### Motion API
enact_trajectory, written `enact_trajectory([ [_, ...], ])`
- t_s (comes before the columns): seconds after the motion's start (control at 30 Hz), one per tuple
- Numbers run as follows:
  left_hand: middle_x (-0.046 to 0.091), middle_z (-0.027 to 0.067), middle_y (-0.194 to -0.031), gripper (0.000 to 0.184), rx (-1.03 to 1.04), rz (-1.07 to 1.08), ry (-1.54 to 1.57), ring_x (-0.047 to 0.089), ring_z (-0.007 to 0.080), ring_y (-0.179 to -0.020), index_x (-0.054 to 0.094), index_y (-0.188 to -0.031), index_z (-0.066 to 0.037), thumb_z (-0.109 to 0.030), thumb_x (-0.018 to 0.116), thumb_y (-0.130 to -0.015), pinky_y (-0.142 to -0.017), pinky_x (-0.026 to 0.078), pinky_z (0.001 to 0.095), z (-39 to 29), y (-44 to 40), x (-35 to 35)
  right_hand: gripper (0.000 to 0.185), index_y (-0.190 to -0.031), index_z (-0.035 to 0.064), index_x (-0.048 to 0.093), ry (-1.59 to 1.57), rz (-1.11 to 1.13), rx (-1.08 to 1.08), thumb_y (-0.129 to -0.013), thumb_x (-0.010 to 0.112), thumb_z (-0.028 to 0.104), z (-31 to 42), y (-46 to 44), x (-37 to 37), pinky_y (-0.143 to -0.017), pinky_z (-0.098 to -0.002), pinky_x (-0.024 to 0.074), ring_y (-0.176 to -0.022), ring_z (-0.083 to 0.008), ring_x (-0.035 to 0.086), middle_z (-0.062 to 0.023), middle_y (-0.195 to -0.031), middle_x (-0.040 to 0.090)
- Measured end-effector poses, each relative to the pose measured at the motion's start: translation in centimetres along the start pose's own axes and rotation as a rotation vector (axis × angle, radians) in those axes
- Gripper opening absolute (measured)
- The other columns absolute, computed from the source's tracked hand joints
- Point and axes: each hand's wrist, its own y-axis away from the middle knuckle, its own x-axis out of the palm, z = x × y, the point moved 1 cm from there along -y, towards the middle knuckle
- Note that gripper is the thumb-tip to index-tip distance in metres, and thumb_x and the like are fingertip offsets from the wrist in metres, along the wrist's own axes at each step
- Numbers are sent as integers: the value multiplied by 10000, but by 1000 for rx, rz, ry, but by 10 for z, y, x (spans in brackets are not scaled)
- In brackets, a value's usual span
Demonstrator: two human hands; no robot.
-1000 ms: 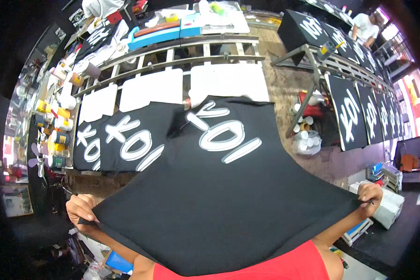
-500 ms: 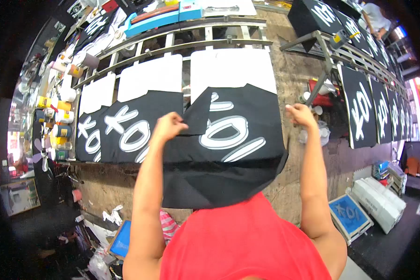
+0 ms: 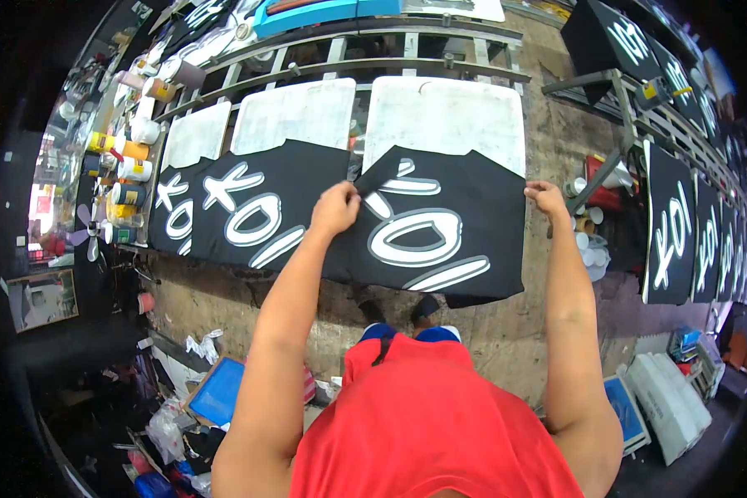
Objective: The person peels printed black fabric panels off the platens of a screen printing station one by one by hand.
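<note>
Fingers of the left hand (image 3: 336, 207) pinch black cloth (image 3: 494, 195); right hand (image 3: 548, 199) at its edge, grip unclear; jars (image 3: 134, 170) left of both, contents hidden.

On my feed from the head camera, I have the left hand (image 3: 334, 207) pinching the upper left edge of a black cloth (image 3: 419, 238), where a flap is folded over part of its white lettering (image 3: 452, 274). The right hand (image 3: 548, 199) is at the cloth's upper right corner; I can't tell whether its fingers grip it. The cloth lies partly over a white board (image 3: 448, 108). To its left I see a second black cloth (image 3: 307, 191) with similar lettering. A metal frame (image 3: 490, 73) runs behind the boards, and below me is a red shirt (image 3: 432, 407).
</note>
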Motion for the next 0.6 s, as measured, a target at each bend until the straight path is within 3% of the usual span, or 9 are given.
enact_trajectory([
  [0.07,665,214,-925,200,-85,-261,121,643,377,-916,587,-981,-26,-181,592,-856,-782,495,439,16,-9,-7,469,-1295,86,550,-173,-194,-52,-848,666,171,18,24,5,-705,-339,496,-1001,-190,588,-73,-1164,625],
  [0.2,668,225,-919,305,-197,-251,305,645,369,-937,556,-1097,-21,-162,631,-837,-806,501,405,58,-30,-20,425,-1268,82,575,-410,-223,-76,-859,649,168,7,2,20,-736,-320,483,-996,-192,587,-59,-1125,643],
  [0.27,671,219,-921,319,-132,-265,194,646,361,-938,577,-1094,-20,-174,650,-825,-808,501,400,27,-19,-50,413,-1248,68,592,-298,-88,-92,-845,660,130,1,-8,10,-772,-313,482,-961,-187,606,-62,-1087,659],
  [0.3,673,213,-922,332,-65,-270,89,646,352,-940,597,-1091,-20,-186,669,-812,-810,502,396,11,-12,-61,336,-1144,7,650,-189,-133,-140,-814,671,71,-1,-10,5,-780,-309,478,-854,-181,618,-89,-988,678],
  [0.33,673,213,-922,332,-70,-267,92,646,352,-940,597,-1091,-20,-186,669,-812,-810,502,396,11,-8,-64,218,-1004,5,698,32,-168,-106,-800,684,81,6,-1,-1,-711,-305,476,-779,-158,610,-90,-853,685],
  [0.4,675,203,-929,304,-39,-212,78,649,351,-920,649,-1012,-14,-216,696,-789,-796,504,395,12,-5,-77,158,-901,7,696,238,-204,-104,-796,701,126,18,24,-6,-656,-303,466,-736,-137,596,-85,-780,667],
  [0.47,672,199,-901,266,-2,-211,271,654,337,-857,669,-947,-9,-219,693,-785,-757,500,383,11,17,-95,180,-858,12,675,271,-332,-405,-798,714,176,46,94,-4,-638,-295,457,-709,-128,577,-79,-743,637],
  [0.53,659,182,-810,262,-15,-216,238,646,326,-782,660,-931,-4,-217,687,-780,-721,497,370,6,59,-125,185,-954,0,648,168,-294,-443,-841,679,143,70,177,-6,-696,-271,447,-750,-119,560,-31,-800,618],
  [0.6,628,168,-741,241,186,-294,335,632,290,-726,649,-900,-1,-200,684,-769,-694,490,347,43,105,-138,138,-960,6,606,52,-304,-521,-873,642,107,79,262,-3,-723,-243,424,-801,-93,529,-3,-861,580],
])
